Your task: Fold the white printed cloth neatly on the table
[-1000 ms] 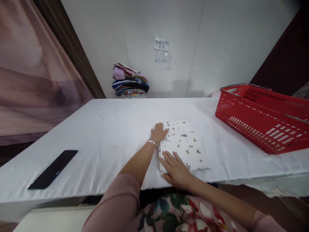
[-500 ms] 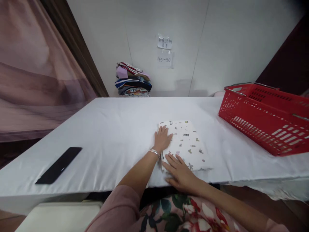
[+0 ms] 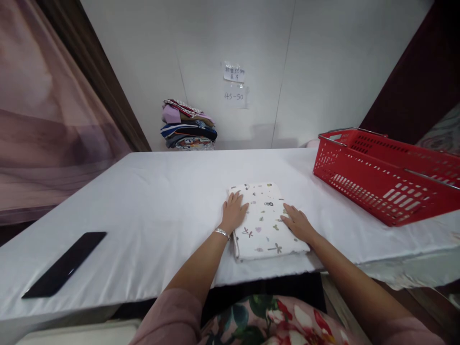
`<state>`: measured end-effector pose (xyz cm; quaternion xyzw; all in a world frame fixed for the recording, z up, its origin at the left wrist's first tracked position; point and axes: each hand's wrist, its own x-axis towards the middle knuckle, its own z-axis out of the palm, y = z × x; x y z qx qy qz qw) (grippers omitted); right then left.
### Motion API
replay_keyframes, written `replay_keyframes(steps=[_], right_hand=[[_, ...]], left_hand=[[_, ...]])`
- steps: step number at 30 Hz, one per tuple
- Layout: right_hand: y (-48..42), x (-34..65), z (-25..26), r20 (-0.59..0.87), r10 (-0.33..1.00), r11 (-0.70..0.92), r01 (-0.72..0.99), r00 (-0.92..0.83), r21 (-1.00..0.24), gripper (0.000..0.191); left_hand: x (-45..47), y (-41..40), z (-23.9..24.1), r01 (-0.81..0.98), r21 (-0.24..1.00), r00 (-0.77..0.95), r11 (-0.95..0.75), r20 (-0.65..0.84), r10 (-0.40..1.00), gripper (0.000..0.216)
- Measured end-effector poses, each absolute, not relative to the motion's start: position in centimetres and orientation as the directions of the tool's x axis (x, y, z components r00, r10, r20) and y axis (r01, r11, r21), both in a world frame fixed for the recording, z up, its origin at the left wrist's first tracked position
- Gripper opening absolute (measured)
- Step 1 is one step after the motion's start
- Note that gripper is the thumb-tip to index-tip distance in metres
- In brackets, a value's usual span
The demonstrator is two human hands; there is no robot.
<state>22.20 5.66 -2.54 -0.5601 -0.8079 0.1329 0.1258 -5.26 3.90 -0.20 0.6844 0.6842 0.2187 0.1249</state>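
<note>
A folded white cloth [image 3: 264, 221] with small printed motifs lies near the front edge of the white-covered table [image 3: 161, 201]. My left hand [image 3: 233, 212] rests flat on its left side, fingers stretched out, a bracelet on the wrist. My right hand [image 3: 297, 223] lies flat on the cloth's right side, fingers spread. Neither hand grips anything.
A red plastic basket [image 3: 381, 170] stands on the table at the right. A black phone [image 3: 63, 263] lies near the front left edge. A stack of folded clothes [image 3: 187, 130] sits against the back wall, under two paper notes [image 3: 233, 84]. A curtain hangs on the left.
My right hand moved from the cloth's near left corner to its right side. My left hand slid a little onto the left side of the cloth.
</note>
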Motion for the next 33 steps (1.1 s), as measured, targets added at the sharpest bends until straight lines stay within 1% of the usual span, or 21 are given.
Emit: replay_keyframes(steps=[2, 4, 7, 10, 11, 13, 16, 20, 23, 25, 27, 28, 29, 31, 33], right_hand=[[5.5, 22.1, -2.8, 0.064, 0.941, 0.333, 0.869, -0.334, -0.365, 0.054], [5.4, 21.9, -2.5, 0.043, 0.946, 0.313, 0.866, -0.322, -0.390, 0.055], [5.3, 21.8, -1.5, -0.014, 0.949, 0.277, 0.850, -0.316, -0.449, 0.056], [4.4, 22.1, -0.7, -0.027, 0.954, 0.238, 0.810, -0.298, -0.535, 0.058], [4.0, 22.2, -0.5, -0.020, 0.956, 0.230, 0.791, -0.293, -0.567, 0.058], [3.3, 22.5, -0.3, -0.002, 0.956, 0.227, 0.745, -0.293, -0.627, 0.058], [3.0, 22.7, -0.3, -0.001, 0.965, 0.188, 0.700, -0.261, -0.688, 0.060], [4.2, 22.3, -0.1, -0.066, 0.985, 0.064, 0.696, -0.159, -0.715, 0.070], [5.8, 22.3, 0.6, -0.105, 0.979, 0.033, 0.646, -0.175, -0.763, 0.071], [7.1, 22.6, 1.4, -0.091, 0.977, 0.035, 0.561, -0.194, -0.827, 0.071], [8.4, 23.2, 2.1, -0.043, 0.980, 0.064, 0.514, -0.194, -0.855, 0.070], [9.0, 23.5, 2.3, -0.020, 0.980, 0.093, 0.542, -0.200, -0.835, 0.068], [9.5, 23.7, 2.5, -0.008, 0.977, 0.125, 0.606, -0.212, -0.785, 0.064], [10.0, 23.9, 2.6, -0.007, 0.966, 0.200, 0.768, -0.257, -0.608, 0.056], [9.7, 23.5, 2.5, 0.040, 0.951, 0.296, 0.860, -0.307, -0.416, 0.051]], left_hand=[[-5.4, 4.0, -0.4, 0.873, 0.485, -0.026, -0.044, 0.138, 0.990, 0.048], [-5.4, 4.0, -0.5, 0.868, 0.494, -0.038, -0.044, 0.155, 0.987, 0.047], [-5.4, 3.6, -0.5, 0.868, 0.496, -0.138, 0.007, 0.229, 0.964, 0.050], [-5.4, 2.4, 0.0, 0.862, 0.502, -0.247, 0.073, 0.290, 0.925, 0.055], [-5.4, 1.9, 0.3, 0.854, 0.513, -0.265, 0.092, 0.276, 0.924, 0.056], [-5.4, 0.9, 0.8, 0.825, 0.551, -0.285, 0.130, 0.205, 0.936, 0.058], [-5.2, -0.1, 1.3, 0.777, 0.602, -0.306, 0.184, 0.106, 0.946, 0.056], [-5.3, -0.5, 1.2, 0.748, 0.638, -0.313, 0.184, 0.095, 0.945, 0.050], [-5.1, -0.3, 1.0, 0.732, 0.660, -0.312, 0.170, 0.103, 0.944, 0.048], [-4.7, -0.2, 0.9, 0.715, 0.678, -0.313, 0.169, 0.095, 0.945, 0.050], [-4.0, -0.2, 0.8, 0.700, 0.695, -0.302, 0.162, 0.083, 0.950, 0.052], [-3.6, -0.1, 0.8, 0.695, 0.701, -0.293, 0.157, 0.078, 0.953, 0.053], [-3.3, -0.1, 0.8, 0.691, 0.707, -0.286, 0.151, 0.075, 0.955, 0.055], [-2.8, -0.1, 0.7, 0.680, 0.717, -0.284, 0.153, 0.065, 0.957, 0.058], [-2.7, 0.0, 0.4, 0.659, 0.735, -0.294, 0.162, 0.054, 0.954, 0.058]])
